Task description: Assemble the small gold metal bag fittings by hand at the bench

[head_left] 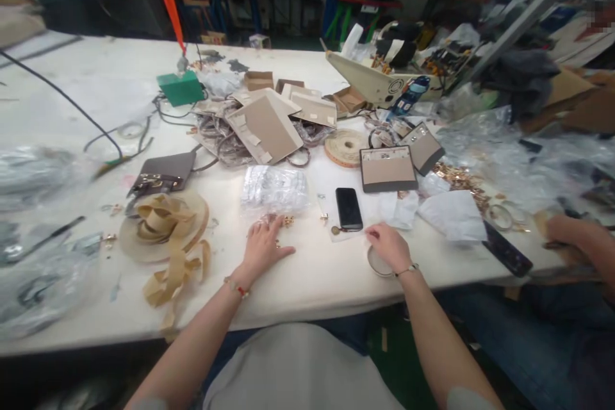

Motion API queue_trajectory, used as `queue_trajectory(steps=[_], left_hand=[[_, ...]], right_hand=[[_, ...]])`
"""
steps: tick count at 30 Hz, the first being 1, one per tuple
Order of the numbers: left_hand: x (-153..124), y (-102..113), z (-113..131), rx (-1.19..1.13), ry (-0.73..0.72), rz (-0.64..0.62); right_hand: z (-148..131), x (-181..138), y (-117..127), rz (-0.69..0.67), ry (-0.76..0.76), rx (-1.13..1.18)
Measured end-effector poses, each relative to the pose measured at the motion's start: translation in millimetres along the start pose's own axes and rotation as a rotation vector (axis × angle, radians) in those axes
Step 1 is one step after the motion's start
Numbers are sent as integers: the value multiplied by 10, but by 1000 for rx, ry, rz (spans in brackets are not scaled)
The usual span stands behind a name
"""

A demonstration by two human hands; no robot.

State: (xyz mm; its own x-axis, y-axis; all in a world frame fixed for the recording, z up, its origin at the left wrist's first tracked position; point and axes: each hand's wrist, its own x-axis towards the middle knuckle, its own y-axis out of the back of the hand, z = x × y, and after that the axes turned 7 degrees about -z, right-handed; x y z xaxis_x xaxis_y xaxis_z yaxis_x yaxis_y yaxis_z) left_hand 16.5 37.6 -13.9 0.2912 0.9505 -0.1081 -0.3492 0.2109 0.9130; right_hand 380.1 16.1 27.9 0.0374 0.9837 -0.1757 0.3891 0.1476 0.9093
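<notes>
My left hand (264,246) rests on the white tabletop with fingers spread. Small gold metal fittings (287,221) lie at its fingertips, just in front of a clear plastic bag (273,187) with white contents. My right hand (390,246) is closed, thumb and fingers pressed together above a roll of tape (379,262) that lies partly under it. Whatever the fingers hold, if anything, is too small to make out. A black phone (348,208) lies between the hands, with a small round charm (335,230) near its lower end.
Loose tan ribbon (166,218) lies on a reel at left, beside a grey bag piece (166,173). Flat tan panels (264,128) are piled at the back. Another tape reel (344,147) and a grey-edged panel (388,170) sit behind the phone. A co-worker's hand (571,230) is at right.
</notes>
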Motion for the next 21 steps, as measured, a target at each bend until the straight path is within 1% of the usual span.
queue_trajectory(steps=[2,4,6,8,11,14,16,19,21], left_hand=[[62,-28,87,-21,-8,34],[112,-64,191,-36,-22,76],[147,-97,282,-40,-38,97],[158,-119,329,-48,-85,76],[101,-119,287,-59,-186,16],[-43,-78,155,-81,-255,14],[-163,-42,56,-101,-238,34],[-316,5,-77,-121,-104,52],[-366,26,-150,-152,-19,39]], right_hand=[[-146,-17,5,45,15,50],[-398,-4,-37,76,82,148],[-710,61,-124,23,156,146],[-1003,172,-231,-34,199,49],[-1288,348,-384,-49,177,-91],[-1411,425,-509,-72,178,-113],[-1469,397,-578,-98,204,-110],[-1561,282,-645,-144,278,-84],[-1613,205,-656,-195,323,-33]])
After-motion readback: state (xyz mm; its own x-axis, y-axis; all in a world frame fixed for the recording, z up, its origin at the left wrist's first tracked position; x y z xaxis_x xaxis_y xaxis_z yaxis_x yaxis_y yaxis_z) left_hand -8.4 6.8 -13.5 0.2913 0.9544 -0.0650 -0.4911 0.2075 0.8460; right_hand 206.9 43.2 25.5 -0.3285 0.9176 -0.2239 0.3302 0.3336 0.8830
